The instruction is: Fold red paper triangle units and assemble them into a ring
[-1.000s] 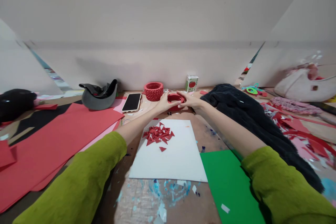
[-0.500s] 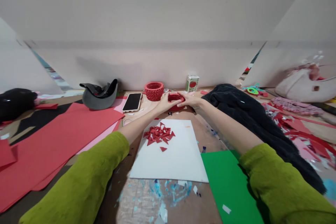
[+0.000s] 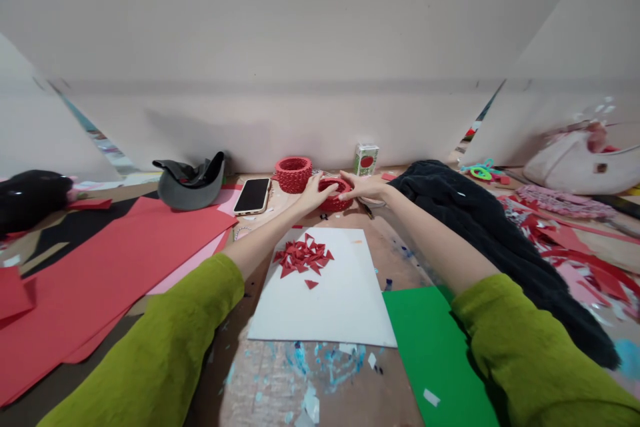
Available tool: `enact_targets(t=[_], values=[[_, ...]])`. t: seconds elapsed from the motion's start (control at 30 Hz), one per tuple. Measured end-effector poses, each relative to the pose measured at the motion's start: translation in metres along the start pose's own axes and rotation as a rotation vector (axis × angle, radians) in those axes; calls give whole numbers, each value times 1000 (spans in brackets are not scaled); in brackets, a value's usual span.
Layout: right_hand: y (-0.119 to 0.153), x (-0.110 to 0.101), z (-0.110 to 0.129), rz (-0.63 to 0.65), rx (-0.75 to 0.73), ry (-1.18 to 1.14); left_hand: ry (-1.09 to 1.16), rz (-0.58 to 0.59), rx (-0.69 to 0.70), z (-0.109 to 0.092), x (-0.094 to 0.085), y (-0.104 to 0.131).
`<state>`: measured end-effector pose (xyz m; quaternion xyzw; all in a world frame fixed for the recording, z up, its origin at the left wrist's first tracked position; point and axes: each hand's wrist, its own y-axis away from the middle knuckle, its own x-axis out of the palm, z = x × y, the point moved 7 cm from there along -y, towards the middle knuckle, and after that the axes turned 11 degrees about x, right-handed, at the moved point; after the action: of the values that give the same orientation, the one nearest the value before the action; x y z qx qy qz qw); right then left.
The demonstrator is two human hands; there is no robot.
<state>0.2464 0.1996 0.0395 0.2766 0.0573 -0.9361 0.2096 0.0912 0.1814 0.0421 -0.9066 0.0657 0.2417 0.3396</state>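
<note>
Pale panels (image 3: 310,123) back a paint-stained brown tabletop (image 3: 265,383). Near its far edge, left hand (image 3: 314,194) and right hand (image 3: 369,187) clasp a low, textured red ring (image 3: 334,203) beside a taller, knobbly red pot (image 3: 294,177).

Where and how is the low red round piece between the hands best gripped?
Probably by the outer wall at opposite sides, one hand from the left, one from the right. The low red round piece has an open top and a curved wall; the left hand and right hand curve around it there.
</note>
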Motion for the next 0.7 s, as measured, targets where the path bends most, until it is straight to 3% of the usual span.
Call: enact_targets(t=[0.2, 0.37, 0.7], values=[[-17, -5, 1, -202, -20, -123, -57, -12, -43, 6, -2, -18], [-35, 12, 6, -238, -49, -128, -33, 9, -101, 15, 12, -28], [-40, 11, 1, -323, -12, -114, 145, -84, -233, 29, 19, -27]])
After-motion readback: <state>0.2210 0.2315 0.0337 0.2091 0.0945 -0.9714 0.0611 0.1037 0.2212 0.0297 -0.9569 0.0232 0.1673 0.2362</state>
